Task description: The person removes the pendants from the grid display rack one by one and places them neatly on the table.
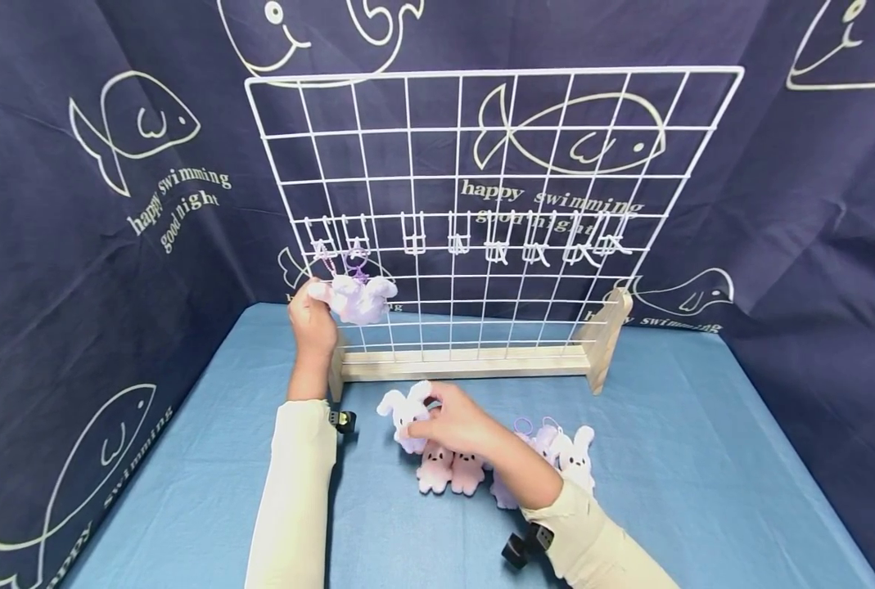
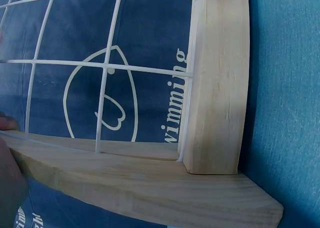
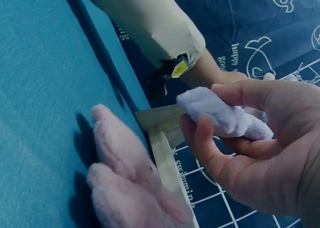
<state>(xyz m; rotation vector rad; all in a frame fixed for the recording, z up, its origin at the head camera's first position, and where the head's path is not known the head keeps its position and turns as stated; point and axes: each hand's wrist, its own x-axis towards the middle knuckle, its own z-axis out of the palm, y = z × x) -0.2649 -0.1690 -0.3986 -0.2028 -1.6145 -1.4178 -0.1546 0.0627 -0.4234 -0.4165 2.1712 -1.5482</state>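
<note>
My right hand (image 1: 455, 421) pinches a pale lavender plush bunny keychain (image 1: 408, 413) with floppy white ears, lifted over two pink plush bunnies (image 1: 437, 466) on the cloth. The right wrist view shows the lavender plush (image 3: 212, 110) between thumb and fingers. My left hand (image 1: 313, 319) grips the left edge of the white wire grid rack (image 1: 455, 176); in the left wrist view its fingers (image 2: 10, 170) lie along the wooden upright (image 2: 100, 173). Beside that hand, lavender plush bunnies (image 1: 359, 301) hang by purple loops from the leftmost hooks.
A row of white hooks (image 1: 459, 241) runs across the grid. The rack stands on a wooden base (image 1: 466, 362). More lavender and white plush bunnies (image 1: 575, 462) lie near my right forearm. Dark fish-print fabric (image 1: 113, 327) surrounds the blue cloth (image 1: 702, 458).
</note>
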